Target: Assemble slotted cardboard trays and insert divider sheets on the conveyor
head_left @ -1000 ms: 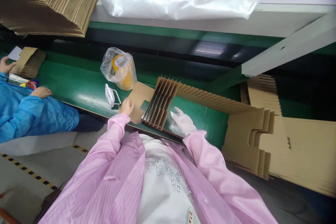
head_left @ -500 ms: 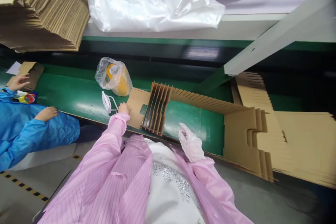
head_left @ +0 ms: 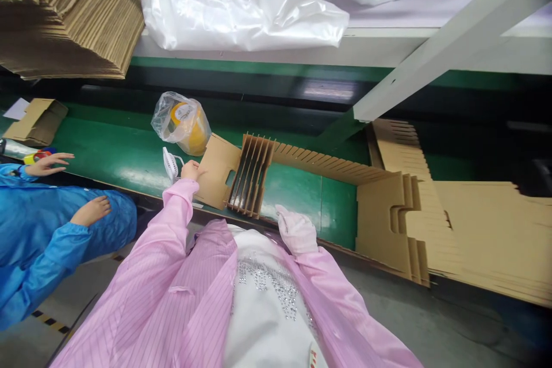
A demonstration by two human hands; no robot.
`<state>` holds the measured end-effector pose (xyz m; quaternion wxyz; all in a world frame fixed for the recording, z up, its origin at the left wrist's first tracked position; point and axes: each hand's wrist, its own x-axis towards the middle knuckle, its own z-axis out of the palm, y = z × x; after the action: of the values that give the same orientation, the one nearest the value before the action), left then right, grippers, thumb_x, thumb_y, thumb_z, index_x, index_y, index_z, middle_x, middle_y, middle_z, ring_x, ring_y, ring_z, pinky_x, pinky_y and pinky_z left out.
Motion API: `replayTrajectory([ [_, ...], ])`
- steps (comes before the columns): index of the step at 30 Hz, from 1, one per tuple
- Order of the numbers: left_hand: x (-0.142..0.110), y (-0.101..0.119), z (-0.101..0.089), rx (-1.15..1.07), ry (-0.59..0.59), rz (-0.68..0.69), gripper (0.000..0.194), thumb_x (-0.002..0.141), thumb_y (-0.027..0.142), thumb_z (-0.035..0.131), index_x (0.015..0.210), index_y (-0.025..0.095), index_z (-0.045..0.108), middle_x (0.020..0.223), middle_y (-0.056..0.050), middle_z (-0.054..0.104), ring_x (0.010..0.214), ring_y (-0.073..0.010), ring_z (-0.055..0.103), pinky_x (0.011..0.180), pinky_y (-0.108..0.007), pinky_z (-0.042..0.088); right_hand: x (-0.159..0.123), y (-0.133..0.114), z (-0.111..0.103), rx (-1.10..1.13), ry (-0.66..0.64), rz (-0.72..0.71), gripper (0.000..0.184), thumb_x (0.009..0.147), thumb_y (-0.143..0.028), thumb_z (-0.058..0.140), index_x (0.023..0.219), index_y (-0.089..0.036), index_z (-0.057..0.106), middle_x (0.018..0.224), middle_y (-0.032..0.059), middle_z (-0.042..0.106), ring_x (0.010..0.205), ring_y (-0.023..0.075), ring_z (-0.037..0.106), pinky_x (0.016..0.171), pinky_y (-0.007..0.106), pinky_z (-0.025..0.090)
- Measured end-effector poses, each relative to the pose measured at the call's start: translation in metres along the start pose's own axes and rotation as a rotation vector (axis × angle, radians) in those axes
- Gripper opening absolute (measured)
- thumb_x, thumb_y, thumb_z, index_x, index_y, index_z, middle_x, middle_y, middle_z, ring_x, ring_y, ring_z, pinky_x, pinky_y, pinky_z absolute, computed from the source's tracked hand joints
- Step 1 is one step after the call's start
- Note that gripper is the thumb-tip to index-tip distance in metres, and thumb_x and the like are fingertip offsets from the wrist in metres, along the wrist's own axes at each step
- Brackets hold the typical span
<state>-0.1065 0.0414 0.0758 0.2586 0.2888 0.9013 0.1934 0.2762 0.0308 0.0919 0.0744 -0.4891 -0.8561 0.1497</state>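
My bare left hand (head_left: 190, 171) grips the left edge of a brown cardboard panel (head_left: 218, 169), its thumb lying on the face. The panel has a cut-out and joins a row of upright cardboard dividers (head_left: 252, 175) on the green work surface. From them a long slotted cardboard strip (head_left: 332, 160) runs right to more upright dividers (head_left: 386, 224). My right hand (head_left: 296, 231), in a white glove, is held near the bench's front edge with its fingers curled in, and I see nothing in it. A small white fan (head_left: 170, 165) stands just left of my left hand.
A plastic bag with a yellow tape roll (head_left: 190, 126) sits behind the fan. Cardboard sheets (head_left: 491, 236) lie at right, below a slanted white post (head_left: 431, 52). At left a co-worker in a blue sleeve (head_left: 64, 247) stands by a small carton (head_left: 37, 121). Stacked cardboard (head_left: 81, 17) overhangs above.
The left panel now tilts up at its far edge, my left thumb on its face. My right hand has drawn its fingers in. The co-worker's hands have shifted right and down.
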Motion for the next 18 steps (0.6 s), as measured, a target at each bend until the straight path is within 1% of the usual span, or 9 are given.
replayTrajectory([
  [5, -0.013, 0.015, -0.028, -0.108, 0.037, 0.028, 0.022, 0.072, 0.024, 0.073, 0.068, 0.018, 0.052, 0.074, -0.001, 0.065, 0.071, -0.0139, 0.06, 0.07, -0.024, 0.045, 0.01, 0.008, 0.002, 0.034, -0.019, -0.091, 0.044, 0.095, -0.027, 0.031, 0.119, -0.018, 0.067, 0.093, 0.011, 0.07, 0.089, 0.0202, 0.063, 0.091, 0.036, 0.044],
  [7, -0.027, 0.023, -0.042, -0.163, 0.068, 0.088, 0.021, 0.076, 0.023, 0.068, 0.068, 0.018, 0.049, 0.069, 0.002, 0.061, 0.067, -0.0114, 0.057, 0.068, -0.022, 0.044, 0.012, 0.006, 0.0, 0.088, 0.025, -0.092, 0.043, 0.094, -0.027, 0.032, 0.117, -0.016, 0.067, 0.096, 0.0111, 0.07, 0.09, 0.02, 0.063, 0.092, 0.036, 0.045],
  [9, -0.049, 0.03, -0.058, -0.253, 0.114, 0.197, 0.02, 0.076, 0.022, 0.065, 0.07, 0.019, 0.046, 0.062, 0.005, 0.056, 0.06, -0.0095, 0.052, 0.064, -0.021, 0.042, 0.011, -0.001, -0.004, 0.185, 0.112, -0.077, 0.041, 0.094, -0.029, 0.034, 0.115, -0.016, 0.066, 0.101, 0.0111, 0.07, 0.094, 0.0198, 0.063, 0.094, 0.037, 0.045],
  [11, -0.08, 0.039, -0.076, -0.345, 0.165, 0.346, 0.021, 0.075, 0.024, 0.066, 0.073, 0.019, 0.046, 0.059, 0.006, 0.052, 0.057, -0.0087, 0.05, 0.061, -0.02, 0.04, 0.009, -0.009, -0.012, 0.334, 0.194, -0.044, 0.038, 0.093, -0.033, 0.039, 0.116, -0.016, 0.063, 0.106, 0.011, 0.068, 0.098, 0.0196, 0.062, 0.097, 0.038, 0.045],
  [13, -0.114, 0.051, -0.092, -0.453, 0.191, 0.467, 0.021, 0.075, 0.029, 0.067, 0.077, 0.02, 0.048, 0.064, 0.005, 0.056, 0.061, -0.0093, 0.054, 0.06, -0.019, 0.041, 0.01, -0.018, -0.025, 0.543, 0.23, 0.005, 0.042, 0.09, -0.039, 0.046, 0.125, -0.017, 0.056, 0.113, 0.0112, 0.065, 0.102, 0.0192, 0.062, 0.098, 0.038, 0.046],
  [15, -0.145, 0.066, -0.099, -0.558, 0.137, 0.527, 0.026, 0.076, 0.036, 0.068, 0.082, 0.02, 0.048, 0.071, 0.003, 0.06, 0.066, -0.0102, 0.058, 0.061, -0.019, 0.044, 0.016, -0.026, -0.043, 0.791, 0.174, 0.024, 0.056, 0.086, -0.044, 0.05, 0.136, -0.02, 0.044, 0.123, 0.0121, 0.06, 0.104, 0.019, 0.061, 0.092, 0.037, 0.051],
  [16, -0.158, 0.074, -0.097, -0.609, 0.073, 0.544, 0.029, 0.075, 0.039, 0.069, 0.083, 0.021, 0.047, 0.073, 0.003, 0.061, 0.067, -0.0106, 0.06, 0.061, -0.02, 0.046, 0.02, -0.029, -0.053, 0.896, 0.112, 0.013, 0.062, 0.085, -0.045, 0.051, 0.14, -0.02, 0.039, 0.127, 0.0127, 0.057, 0.104, 0.0191, 0.061, 0.087, 0.036, 0.053],
  [17, -0.169, 0.083, -0.092, -0.662, -0.005, 0.56, 0.032, 0.075, 0.042, 0.069, 0.084, 0.021, 0.047, 0.074, 0.003, 0.062, 0.066, -0.0108, 0.061, 0.062, -0.02, 0.047, 0.025, -0.03, -0.065, 0.962, 0.034, -0.006, 0.064, 0.085, -0.046, 0.051, 0.142, -0.02, 0.037, 0.129, 0.0133, 0.056, 0.103, 0.0195, 0.061, 0.082, 0.034, 0.054],
  [18, -0.177, 0.091, -0.083, -0.707, -0.094, 0.574, 0.034, 0.075, 0.044, 0.069, 0.085, 0.021, 0.046, 0.074, 0.002, 0.062, 0.066, -0.0111, 0.061, 0.062, -0.021, 0.048, 0.03, -0.03, -0.076, 0.956, -0.04, -0.017, 0.063, 0.085, -0.044, 0.05, 0.141, -0.019, 0.038, 0.128, 0.0136, 0.057, 0.1, 0.0199, 0.062, 0.079, 0.033, 0.054],
])
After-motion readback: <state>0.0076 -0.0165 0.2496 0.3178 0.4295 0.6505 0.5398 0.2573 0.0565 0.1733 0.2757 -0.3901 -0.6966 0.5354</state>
